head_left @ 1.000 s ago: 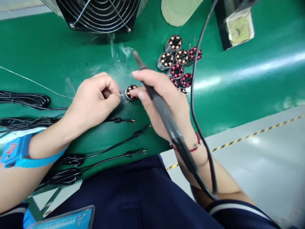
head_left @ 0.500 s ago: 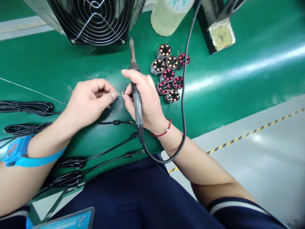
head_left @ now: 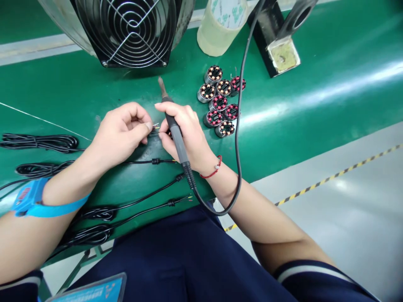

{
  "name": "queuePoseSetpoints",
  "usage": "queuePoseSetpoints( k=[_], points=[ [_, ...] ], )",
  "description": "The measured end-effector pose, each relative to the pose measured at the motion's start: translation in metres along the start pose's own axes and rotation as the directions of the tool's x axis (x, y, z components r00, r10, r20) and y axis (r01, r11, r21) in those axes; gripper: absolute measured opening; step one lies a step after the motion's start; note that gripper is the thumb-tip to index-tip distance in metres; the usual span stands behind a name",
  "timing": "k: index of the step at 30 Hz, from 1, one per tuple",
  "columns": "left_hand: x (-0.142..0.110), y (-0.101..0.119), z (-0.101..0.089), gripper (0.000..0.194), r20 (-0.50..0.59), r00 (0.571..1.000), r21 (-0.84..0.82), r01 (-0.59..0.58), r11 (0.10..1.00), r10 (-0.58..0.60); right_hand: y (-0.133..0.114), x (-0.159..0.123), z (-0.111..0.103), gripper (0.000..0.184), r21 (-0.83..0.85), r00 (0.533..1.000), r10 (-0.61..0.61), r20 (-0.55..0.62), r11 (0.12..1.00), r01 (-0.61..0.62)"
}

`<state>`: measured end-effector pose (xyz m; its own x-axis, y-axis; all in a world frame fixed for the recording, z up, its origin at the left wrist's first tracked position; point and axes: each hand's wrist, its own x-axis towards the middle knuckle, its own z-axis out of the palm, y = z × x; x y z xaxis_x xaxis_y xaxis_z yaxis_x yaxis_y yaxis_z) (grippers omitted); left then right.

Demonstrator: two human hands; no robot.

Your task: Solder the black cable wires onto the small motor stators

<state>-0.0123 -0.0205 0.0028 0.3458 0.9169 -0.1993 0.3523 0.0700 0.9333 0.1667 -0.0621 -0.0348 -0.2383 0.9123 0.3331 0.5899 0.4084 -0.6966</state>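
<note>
My left hand (head_left: 124, 132) is closed, its thumb and fingertip pinching the stripped wire ends (head_left: 156, 126) of a cable. My right hand (head_left: 189, 136) is wrapped round a soldering iron (head_left: 179, 144) whose metal tip points up and away, toward the fan. Its thumb and forefinger also pinch a small round part with a hint of copper (head_left: 170, 133), mostly hidden behind the handle. The two hands are close, with a small gap between the wire ends and the right fingertips. To the right of my right hand stand several wound motor stators (head_left: 218, 102), some with red windings and some copper-coloured.
A fan with a wire guard (head_left: 133, 33) stands at the back. Beside it are a roll of clear tape (head_left: 217, 37) and an iron stand with a sponge (head_left: 283, 56). Coiled black cables (head_left: 40, 142) lie at left. The iron's cord (head_left: 239, 138) loops over my right forearm.
My right hand has shifted slightly left and toward the wire ends, tilting the iron's tip left and down. The left hand stays nearly in place. The whole view has moved a little.
</note>
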Motion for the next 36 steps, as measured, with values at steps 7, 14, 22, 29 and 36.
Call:
queuePoseSetpoints(
  k=[7, 14, 22, 29, 36],
  points=[
    [-0.002, -0.007, -0.008, 0.005, 0.081, 0.973, 0.171, -0.226, 0.959, 0.215, 0.002, 0.002, 0.001, 0.047, 0.236, 0.997, 0.048, -0.053, 0.971, -0.034],
    [-0.002, -0.003, -0.013, 0.007, 0.211, 0.866, 0.366, -0.5, 0.785, 0.453, -0.001, 0.005, -0.002, 0.049, 0.232, 0.996, 0.091, 0.005, 0.969, -0.09],
    [-0.005, -0.004, -0.004, 0.011, 0.157, 0.894, 0.44, -0.444, 0.781, 0.419, 0.007, -0.004, -0.01, 0.048, 0.142, 0.998, -0.061, -0.02, 0.988, 0.063],
    [-0.002, -0.008, -0.002, 0.007, 0.084, 0.961, 0.343, -0.277, 0.898, 0.264, 0.008, -0.005, -0.015, 0.044, 0.012, 0.986, -0.155, 0.055, 0.988, 0.154],
    [-0.001, -0.009, -0.001, 0.006, 0.058, 0.979, 0.298, -0.205, 0.932, 0.197, 0.006, -0.002, -0.008, 0.035, -0.005, 0.996, -0.085, 0.013, 0.996, 0.085]
  ],
)
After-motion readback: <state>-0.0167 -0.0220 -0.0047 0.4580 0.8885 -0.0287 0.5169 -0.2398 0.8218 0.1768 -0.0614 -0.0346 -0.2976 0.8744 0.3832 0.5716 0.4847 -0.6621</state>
